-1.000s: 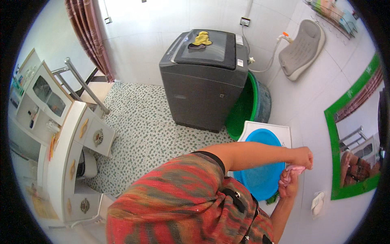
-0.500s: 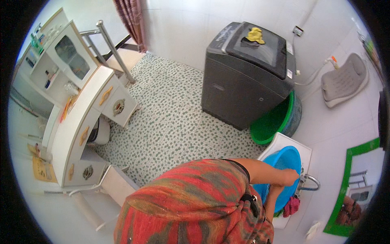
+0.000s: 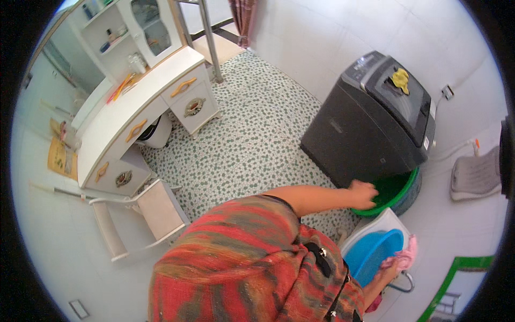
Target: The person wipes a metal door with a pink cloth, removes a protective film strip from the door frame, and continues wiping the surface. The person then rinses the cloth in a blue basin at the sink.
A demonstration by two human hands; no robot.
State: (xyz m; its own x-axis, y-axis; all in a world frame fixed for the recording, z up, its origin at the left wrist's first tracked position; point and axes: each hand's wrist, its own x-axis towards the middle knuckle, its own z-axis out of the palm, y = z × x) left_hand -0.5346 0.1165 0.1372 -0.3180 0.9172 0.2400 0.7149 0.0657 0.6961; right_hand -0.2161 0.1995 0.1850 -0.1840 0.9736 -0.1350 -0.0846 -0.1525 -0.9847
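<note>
My left arm reaches out over the rim of a green tub [image 3: 405,192], and my left hand [image 3: 363,194] hangs there with loosely parted fingers and nothing visible in it. A pink cloth [image 3: 409,253] is bunched in my right hand [image 3: 394,268] at the right edge of a blue basin [image 3: 374,248]. The basin sits tilted in a white sink [image 3: 383,221], beside a curved metal faucet [image 3: 407,283]. Partly hidden by my right forearm, a dark red cloth [image 3: 374,304] lies below the basin.
A dark washing machine [image 3: 365,129] stands behind the tub, a yellow cloth [image 3: 400,80] on its lid. To the left are a white dressing table [image 3: 134,91] and a chair [image 3: 161,209]. A grey seat-like panel [image 3: 475,174] and a green-framed mirror [image 3: 453,276] are on the right wall.
My left hand has left the blue basin and swung up toward the green tub. My right hand now holds the pink cloth at the basin's edge. The whole view has shifted and turned.
</note>
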